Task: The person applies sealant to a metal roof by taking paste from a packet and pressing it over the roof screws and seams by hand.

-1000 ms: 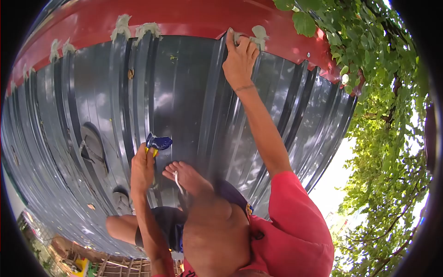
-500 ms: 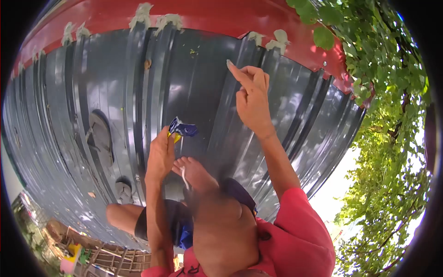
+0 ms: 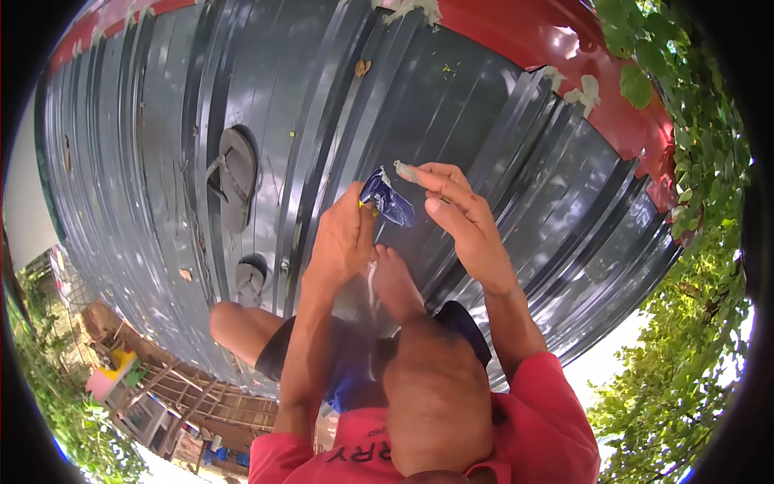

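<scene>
My left hand [image 3: 345, 235] is closed on a crumpled blue and yellow packet [image 3: 388, 200], whose torn top edge bears pale paste. Just right of the packet, my right hand [image 3: 468, 218] has its fingers apart, the index finger stretched toward the packet with grey paste on its tip. A small gap lies between that fingertip and the packet. Both hands are above the dark ribbed metal roof [image 3: 451, 105]. Pale paste [image 3: 586, 95] sits where the roof ribs meet the red metal flashing [image 3: 516, 36].
A grey flip-flop [image 3: 237, 179] lies on the roof to the left, and another [image 3: 250, 282] below it. My bare foot [image 3: 397, 282] rests below the packet. Leafy branches [image 3: 701, 161] hang along the right edge. Wooden framework [image 3: 201, 403] shows beyond the roof at lower left.
My right hand has come away from the flashing and down beside the packet. My left hand, still holding the packet, appears higher and further right. The view has shifted and turned.
</scene>
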### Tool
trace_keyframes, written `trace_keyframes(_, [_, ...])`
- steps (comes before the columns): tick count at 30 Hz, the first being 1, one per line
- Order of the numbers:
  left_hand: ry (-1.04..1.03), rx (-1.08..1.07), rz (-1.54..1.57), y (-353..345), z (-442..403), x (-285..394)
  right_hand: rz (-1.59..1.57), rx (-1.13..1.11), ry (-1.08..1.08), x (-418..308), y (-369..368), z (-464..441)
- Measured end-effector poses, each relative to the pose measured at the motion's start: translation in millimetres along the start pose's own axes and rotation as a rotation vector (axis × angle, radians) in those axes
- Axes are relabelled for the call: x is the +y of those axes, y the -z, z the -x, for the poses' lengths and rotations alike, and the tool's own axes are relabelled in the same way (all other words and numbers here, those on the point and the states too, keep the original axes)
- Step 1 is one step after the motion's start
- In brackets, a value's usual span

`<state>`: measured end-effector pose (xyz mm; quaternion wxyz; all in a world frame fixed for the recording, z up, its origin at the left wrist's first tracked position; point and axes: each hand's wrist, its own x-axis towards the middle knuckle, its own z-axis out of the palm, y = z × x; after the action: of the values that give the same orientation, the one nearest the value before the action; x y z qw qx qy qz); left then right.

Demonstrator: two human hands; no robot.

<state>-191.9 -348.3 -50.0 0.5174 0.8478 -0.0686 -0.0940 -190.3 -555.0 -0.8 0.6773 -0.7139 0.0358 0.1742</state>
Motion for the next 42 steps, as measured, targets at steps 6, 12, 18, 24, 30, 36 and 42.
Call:
trace_keyframes(6, [0.013, 0.002, -0.058, 6.5, 6.4, -0.9, -0.032, -0.027, 0.001, 4.2, -11.2, 0.0])
trace_keyframes(12, [-0.040, 0.052, -0.137, 7.7, 9.1, -5.8, -0.213, -0.084, -0.071, 7.0, -19.0, -7.8])
trace_keyframes(18, [-0.078, 0.102, -0.292, 11.3, 9.9, -8.5, -0.293, -0.120, -0.104, 9.7, -20.3, -15.8])
trace_keyframes(24, [0.048, 0.104, -0.451, 5.4, 7.9, -44.3, -0.470, -0.095, 0.143, -19.2, 7.9, -11.5])
trace_keyframes(30, [0.164, -0.019, -0.300, 26.5, 35.8, -76.7, 1.052, 0.741, 0.480, 1.8, 151.1, -50.9])
trace_keyframes(36, [0.169, -0.063, -0.208, 33.7, 50.0, -85.4, 1.285, 0.726, 0.473, 35.9, 199.8, -96.8])
trace_keyframes(42, [0.214, -0.043, -0.121, 37.0, 52.8, -80.2, 1.297, 0.742, 0.416, 40.9, 205.8, -104.9])
